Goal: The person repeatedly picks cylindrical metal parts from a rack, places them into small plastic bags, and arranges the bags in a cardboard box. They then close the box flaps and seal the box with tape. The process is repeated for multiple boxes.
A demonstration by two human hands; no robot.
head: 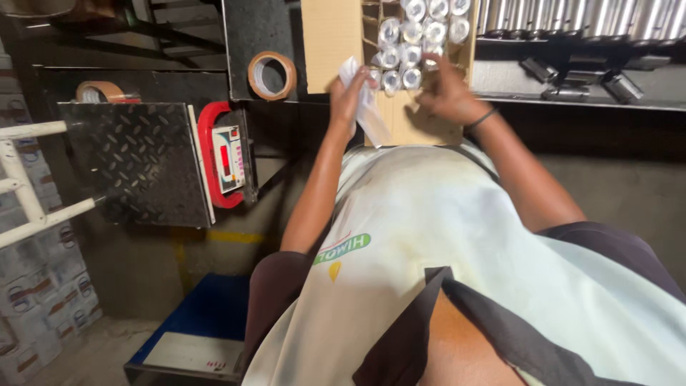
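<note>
My left hand [348, 94] is raised at the near edge of an open cardboard box [332, 36] and holds a white, thin folded sheet or bag [373, 118] that hangs down from its fingers. My right hand [449, 94], with a dark band on the wrist, reaches into the box. Its fingertips rest among several shiny round metal parts [413, 32] that stand in cardboard dividers. Motion blur hides whether those fingers grip one of them. Both forearms stretch out from my pale shirt toward the box.
A roll of brown tape [271, 75] lies left of the box, another roll [100, 91] further left. A platform scale [136, 161] with a red-framed display [227, 154] stands at left, beside a white frame [28, 193] and stacked cartons [43, 286]. Metal tubes [593, 18] line the top right; a blue tray [207, 314] sits below.
</note>
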